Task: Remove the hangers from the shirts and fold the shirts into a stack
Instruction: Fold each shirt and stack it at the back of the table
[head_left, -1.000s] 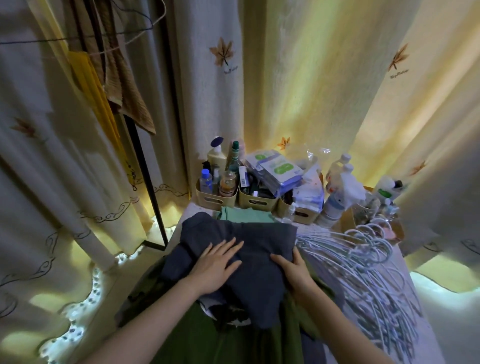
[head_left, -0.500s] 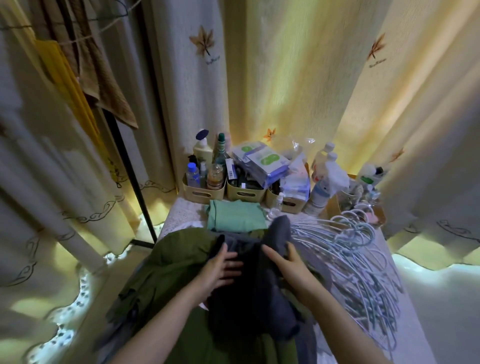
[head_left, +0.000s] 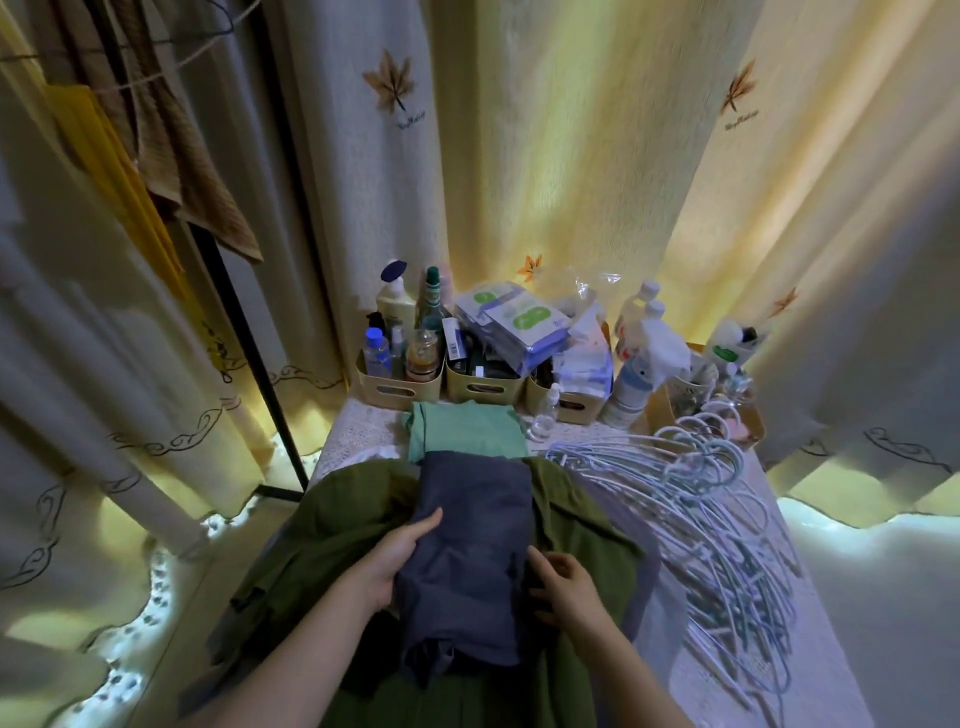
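A dark blue-grey shirt (head_left: 470, 540) lies folded into a narrow strip on top of an olive green garment (head_left: 337, 525) spread over the table. My left hand (head_left: 397, 558) grips the strip's left edge, thumb on top and fingers underneath. My right hand (head_left: 563, 584) holds its right edge with curled fingers. A folded light green shirt (head_left: 467, 428) sits just beyond, near the bins. A heap of pale blue hangers (head_left: 691, 509) lies to the right.
Three beige bins (head_left: 400, 392) with bottles and packets line the table's far edge, with spray bottles (head_left: 639, 364) at the right. A black rack pole (head_left: 249, 332) with hanging towels stands at the left. Curtains surround the table.
The dark shirt has gone from a bunched heap to a flat narrow strip. Both hands have moved from its top to its side edges, nearer to me.
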